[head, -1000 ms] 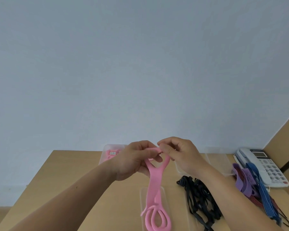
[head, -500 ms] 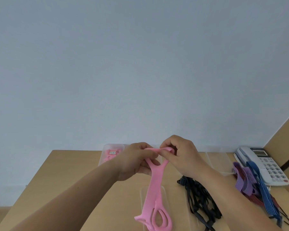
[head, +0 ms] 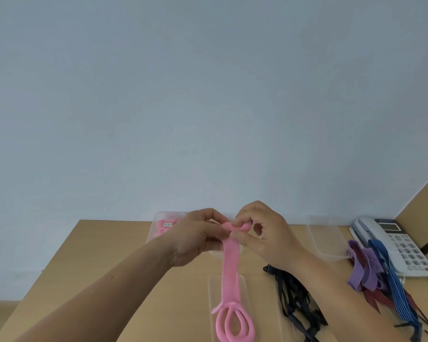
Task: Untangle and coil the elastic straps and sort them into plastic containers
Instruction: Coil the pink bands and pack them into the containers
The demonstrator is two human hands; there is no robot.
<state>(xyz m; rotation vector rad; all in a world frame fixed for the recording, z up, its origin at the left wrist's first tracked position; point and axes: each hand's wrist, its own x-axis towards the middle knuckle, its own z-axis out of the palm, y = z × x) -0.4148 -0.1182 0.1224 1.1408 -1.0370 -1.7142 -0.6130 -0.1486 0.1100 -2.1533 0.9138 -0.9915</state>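
Pinching pink strap [head: 230, 265] above table [head: 104, 262], both hands.

Bare left hand [head: 195, 239] and right hand [head: 269, 238], bare forearms cut off by the near edge. Short, plain nail on the right thumb [head: 243, 239]. Small dark spot on the left forearm [head: 109, 292].

Soft, even, fairly bright light, faint shadows, slight blur throughout, and perhaps wide-angle bending at the edges.
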